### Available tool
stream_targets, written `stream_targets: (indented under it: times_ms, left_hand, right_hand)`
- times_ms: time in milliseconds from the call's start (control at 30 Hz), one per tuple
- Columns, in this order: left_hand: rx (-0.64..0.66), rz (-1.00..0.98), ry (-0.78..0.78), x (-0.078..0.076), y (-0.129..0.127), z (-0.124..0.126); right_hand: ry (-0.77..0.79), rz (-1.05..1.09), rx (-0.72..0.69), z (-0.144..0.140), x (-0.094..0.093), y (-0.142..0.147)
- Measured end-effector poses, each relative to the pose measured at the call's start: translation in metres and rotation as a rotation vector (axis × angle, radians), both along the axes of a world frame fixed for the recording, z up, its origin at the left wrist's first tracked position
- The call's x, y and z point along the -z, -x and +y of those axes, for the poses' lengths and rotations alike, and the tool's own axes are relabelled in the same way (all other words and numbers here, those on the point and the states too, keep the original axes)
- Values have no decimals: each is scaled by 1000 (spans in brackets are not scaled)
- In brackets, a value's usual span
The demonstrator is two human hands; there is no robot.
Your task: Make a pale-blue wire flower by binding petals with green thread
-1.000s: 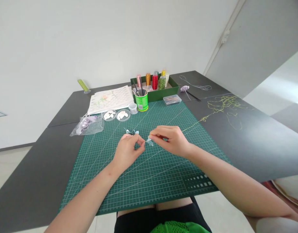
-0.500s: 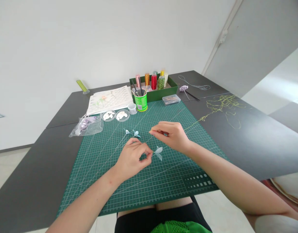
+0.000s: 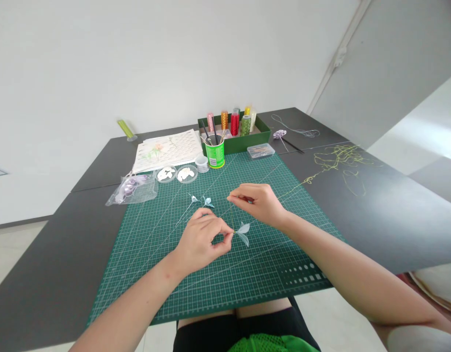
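Observation:
My left hand (image 3: 203, 235) pinches a pale blue fabric flower (image 3: 243, 233) by its base, thumb and forefinger together. The petals point right, beyond the fingertips. Up and to the right, my right hand (image 3: 259, 203) is closed in a pinch on a fine yellow-green thread (image 3: 297, 186). A faint stretch of it spans the gap between the flower's base and my right fingertips. Two more pale blue flowers, one on the left (image 3: 194, 199) and one on the right (image 3: 208, 201), lie just beyond my left hand on the green cutting mat (image 3: 284, 254).
A green can (image 3: 215, 155) of brushes stands before a green box (image 3: 243, 143) of thread spools. Dishes of white pieces (image 3: 167, 173), paper sheets (image 3: 163, 154) and a plastic bag (image 3: 137, 189) sit left. Loose thread (image 3: 335, 160) tangles at right, beyond a clear case (image 3: 260, 151).
The flower in my left fingers has turned slightly and shifted a little right. My right hand keeps its pinch in nearly the same place. The view has shifted slightly.

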State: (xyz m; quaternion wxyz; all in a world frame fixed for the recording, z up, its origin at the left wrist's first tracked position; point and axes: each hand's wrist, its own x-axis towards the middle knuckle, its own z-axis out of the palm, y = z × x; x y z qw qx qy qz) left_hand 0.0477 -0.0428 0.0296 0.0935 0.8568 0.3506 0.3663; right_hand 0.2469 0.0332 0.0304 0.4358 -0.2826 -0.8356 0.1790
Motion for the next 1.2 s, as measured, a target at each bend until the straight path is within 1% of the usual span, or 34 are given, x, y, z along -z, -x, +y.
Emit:
stream_targets:
  times_ms: [300,500,667,767,867,933,1033,1200]
  left_hand:
    - [-40,-20,-52,-4,3,-1]
    - [-120,-66,-146,-7,7,1]
    - [-245,-102,-229,-8,13,5]
    - [-309,-67,-310,-8,17,8]
    - [-360,-29,-372,-8,19,11]
    - [-383,-12,-379,-8,20,12]
    - [-408,-11,-355,-7,20,13]
    - [-466,-16,-314,-7,20,14]
  right_hand:
    - [106,-73,-11,4,8,2]
    - [222,-179,-32,6,10,3]
    - [354,-290,-154,4,9,5]
    - [433,-295,-274,1,6,6]
    - [544,-300,-398,-4,2,7]
    - [599,-293,-446,-7,-1,8]
    - [643,-289,-487,-10,-5,9]
    - [685,-261,-507,-14,-8,10]
